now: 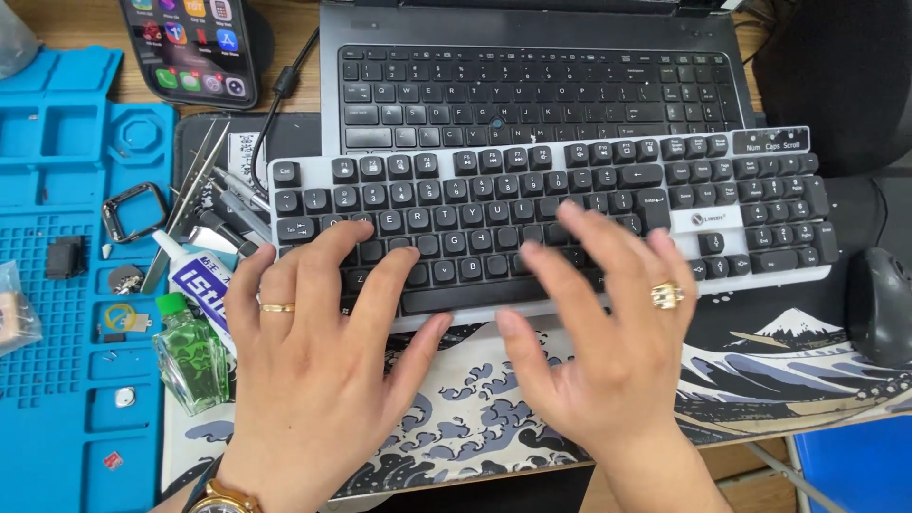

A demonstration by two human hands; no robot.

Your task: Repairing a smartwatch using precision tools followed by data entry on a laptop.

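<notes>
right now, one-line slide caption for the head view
Both hands, left and right, rest on a white keyboard over a laptop.

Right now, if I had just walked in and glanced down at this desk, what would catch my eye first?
First, the two hands spread over the white keyboard with black keys in the middle: the left hand and the right hand, each wearing a gold ring. Beneath lies a desk mat printed with waves. At the far left sits a bright blue repair mat, with a small green glass bottle beside it.

The keyboard (pixel 551 204) was black-keyed on a white frame; the desk mat (pixel 760 370) bore a blue-grey wave print; the small bottle (pixel 193 356) looked green
</notes>
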